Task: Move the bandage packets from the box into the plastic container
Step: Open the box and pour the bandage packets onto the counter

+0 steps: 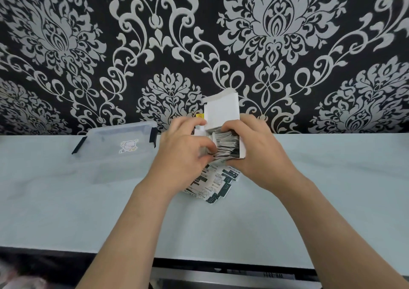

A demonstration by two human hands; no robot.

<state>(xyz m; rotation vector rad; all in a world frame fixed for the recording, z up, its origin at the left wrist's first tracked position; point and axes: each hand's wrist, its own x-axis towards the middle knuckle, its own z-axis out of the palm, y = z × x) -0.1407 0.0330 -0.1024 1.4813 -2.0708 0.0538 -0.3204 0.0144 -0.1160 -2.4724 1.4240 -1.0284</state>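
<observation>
A white cardboard box (222,111) with its lid flap raised is held above the table near the wall. It is packed with a stack of bandage packets (225,142). My right hand (256,149) grips the box from the right side. My left hand (183,153) pinches the packets at the box's open front. Several loose printed packets (212,184) lie flat on the table under my hands. A clear plastic container (117,145) with black clips and a small sticker sits closed to the left, against the wall.
The pale table top (66,211) runs the full width, ending at a dark front edge. A black wall with a grey ornament pattern stands right behind it. A grey rail with a label shows below the table edge (265,275).
</observation>
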